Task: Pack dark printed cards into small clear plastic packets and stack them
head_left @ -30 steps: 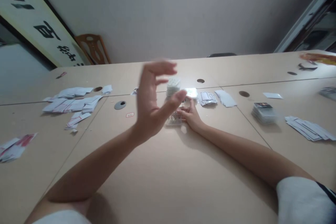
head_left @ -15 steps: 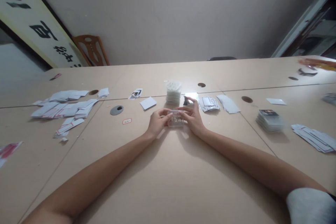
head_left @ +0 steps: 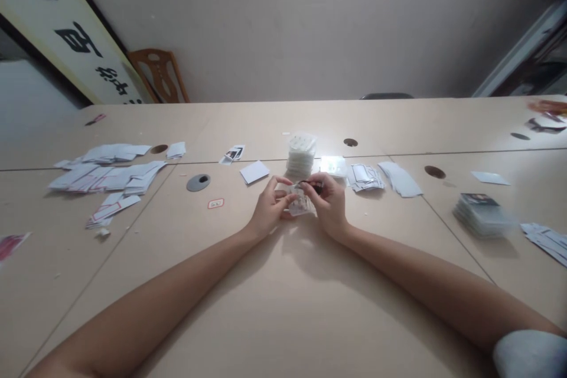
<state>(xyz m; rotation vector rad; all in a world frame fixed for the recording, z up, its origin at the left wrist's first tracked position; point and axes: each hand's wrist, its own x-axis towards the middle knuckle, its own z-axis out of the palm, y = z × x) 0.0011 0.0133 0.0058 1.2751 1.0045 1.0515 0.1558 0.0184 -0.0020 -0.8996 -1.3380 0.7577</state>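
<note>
A small clear plastic case point(head_left: 300, 203) is between my hands, just above the table. My left hand point(head_left: 270, 208) grips its left side with thumb and fingers. My right hand point(head_left: 328, 201) is closed around a small dark tool point(head_left: 315, 186), whose tip is at the case's upper edge. Right behind the hands stands a stack of clear cases point(head_left: 301, 153). Another clear case point(head_left: 333, 166) lies flat to its right, catching the light. What is inside the held case is too small to make out.
White paper slips point(head_left: 106, 176) are piled at the left, near a grey cable cap point(head_left: 198, 182). A white card stack point(head_left: 254, 172) lies left of the cases. On the right are more slips point(head_left: 365, 178), white cards point(head_left: 400, 179) and stacked cases point(head_left: 481, 214).
The dark tool has come down to the case, and my right fingers have closed round it. My right hand has left the case's side; the case is now tilted. The view has shifted slightly.
</note>
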